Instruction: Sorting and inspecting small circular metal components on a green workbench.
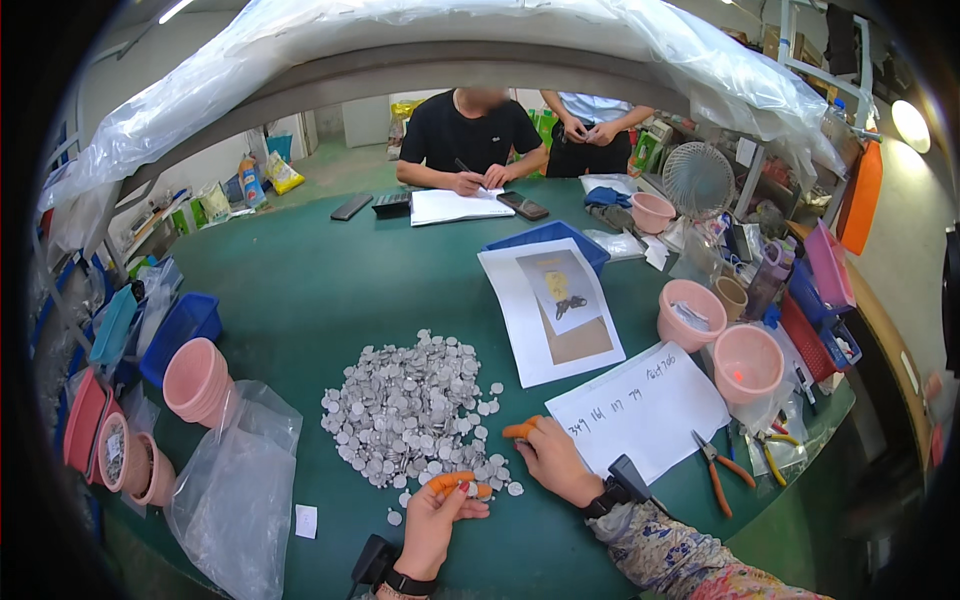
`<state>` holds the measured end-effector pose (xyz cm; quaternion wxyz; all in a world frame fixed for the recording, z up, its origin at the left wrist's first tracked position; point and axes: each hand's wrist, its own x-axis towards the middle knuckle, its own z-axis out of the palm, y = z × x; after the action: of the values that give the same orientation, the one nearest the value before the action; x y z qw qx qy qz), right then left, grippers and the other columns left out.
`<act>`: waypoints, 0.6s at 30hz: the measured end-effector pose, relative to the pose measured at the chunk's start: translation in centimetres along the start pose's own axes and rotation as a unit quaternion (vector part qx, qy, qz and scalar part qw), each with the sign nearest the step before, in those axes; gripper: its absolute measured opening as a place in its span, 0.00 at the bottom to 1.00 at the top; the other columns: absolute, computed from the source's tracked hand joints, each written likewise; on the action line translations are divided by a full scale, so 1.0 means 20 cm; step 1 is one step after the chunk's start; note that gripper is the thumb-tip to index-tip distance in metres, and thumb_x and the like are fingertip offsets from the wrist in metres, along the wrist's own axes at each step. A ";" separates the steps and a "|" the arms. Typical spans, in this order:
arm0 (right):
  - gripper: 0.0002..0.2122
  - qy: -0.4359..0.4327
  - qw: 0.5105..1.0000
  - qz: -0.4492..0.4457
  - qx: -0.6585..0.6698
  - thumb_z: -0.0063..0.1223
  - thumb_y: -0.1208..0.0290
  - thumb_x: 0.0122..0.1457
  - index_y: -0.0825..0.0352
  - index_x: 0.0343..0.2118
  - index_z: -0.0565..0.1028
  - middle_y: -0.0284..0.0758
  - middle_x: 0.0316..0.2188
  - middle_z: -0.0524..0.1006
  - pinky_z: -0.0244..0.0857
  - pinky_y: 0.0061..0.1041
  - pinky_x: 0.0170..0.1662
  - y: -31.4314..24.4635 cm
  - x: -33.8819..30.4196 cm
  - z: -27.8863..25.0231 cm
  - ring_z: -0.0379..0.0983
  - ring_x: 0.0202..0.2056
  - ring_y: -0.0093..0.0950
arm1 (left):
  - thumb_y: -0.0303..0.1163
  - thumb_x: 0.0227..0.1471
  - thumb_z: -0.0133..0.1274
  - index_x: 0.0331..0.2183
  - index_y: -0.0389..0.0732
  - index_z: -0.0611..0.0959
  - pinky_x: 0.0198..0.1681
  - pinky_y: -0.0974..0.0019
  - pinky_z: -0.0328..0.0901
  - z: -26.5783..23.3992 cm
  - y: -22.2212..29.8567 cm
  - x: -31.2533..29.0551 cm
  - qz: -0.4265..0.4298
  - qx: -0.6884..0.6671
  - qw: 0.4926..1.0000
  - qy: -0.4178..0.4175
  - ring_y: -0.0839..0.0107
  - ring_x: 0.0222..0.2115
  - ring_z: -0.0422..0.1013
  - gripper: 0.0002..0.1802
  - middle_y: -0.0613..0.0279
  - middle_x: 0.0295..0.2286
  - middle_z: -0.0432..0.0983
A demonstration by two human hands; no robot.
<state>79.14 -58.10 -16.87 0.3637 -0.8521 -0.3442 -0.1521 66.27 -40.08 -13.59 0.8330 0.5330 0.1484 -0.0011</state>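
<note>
A heap of small silver coin-like discs [400, 405] is spread on the green table in front of me. My left hand [440, 522] is at the heap's near edge, with orange finger cots on its fingers. Its thumb and fingertips are pinched together on what looks like one silver disc [473, 491]. To the right of the heap, my right hand [556, 462] rests low over the table. An orange cot covers its forward finger, which points left toward a few loose discs. Its fingers look apart from the thumb, and I see nothing between them.
Right of the heap lie a printed sheet [520, 345], a handwritten paper [650, 420] and orange-handled pliers [720, 470]. Pink pots [748, 365] stand at the right. At left are stacked pink pots [197, 380] and a plastic bag [235, 505]. Across the table a person [470, 135] writes; another stands beside.
</note>
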 end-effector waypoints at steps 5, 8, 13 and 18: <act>0.10 0.020 0.996 0.032 0.081 0.56 0.77 0.53 0.68 0.39 0.77 0.42 0.28 0.72 0.65 0.35 0.36 -0.03 0.04 -0.02 0.69 0.32 0.42 | 0.24 0.61 0.45 0.48 0.29 0.72 0.40 0.64 0.74 -0.01 0.02 0.02 -0.012 0.005 1.000 -0.010 0.65 0.32 0.78 0.15 0.46 0.38 0.78; 0.11 0.016 0.969 0.134 0.205 0.55 0.78 0.56 0.70 0.43 0.75 0.41 0.32 0.79 0.69 0.24 0.33 -0.01 0.03 -0.03 0.76 0.30 0.30 | 0.24 0.60 0.45 0.48 0.29 0.72 0.42 0.61 0.74 0.00 0.00 0.05 -0.003 -0.004 0.999 -0.033 0.63 0.34 0.78 0.15 0.45 0.39 0.77; 0.11 -0.057 0.917 0.241 0.312 0.52 0.80 0.58 0.71 0.44 0.75 0.37 0.34 0.80 0.69 0.20 0.38 -0.10 0.02 -0.07 0.75 0.33 0.21 | 0.24 0.60 0.46 0.49 0.29 0.73 0.41 0.64 0.74 -0.01 0.01 0.04 -0.006 0.016 0.999 -0.036 0.64 0.34 0.78 0.16 0.46 0.39 0.78; 0.10 -0.180 0.956 0.132 0.191 0.56 0.79 0.55 0.67 0.40 0.78 0.36 0.32 0.78 0.67 0.24 0.34 -0.20 0.01 -0.20 0.74 0.29 0.26 | 0.26 0.60 0.47 0.47 0.30 0.75 0.37 0.67 0.74 -0.04 0.01 0.02 0.031 0.055 0.997 -0.036 0.69 0.31 0.77 0.15 0.50 0.34 0.79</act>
<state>76.32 -58.93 -11.93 0.4684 -0.8177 -0.3117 0.1221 66.57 -39.14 -13.82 0.8071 0.5816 0.1018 -0.0026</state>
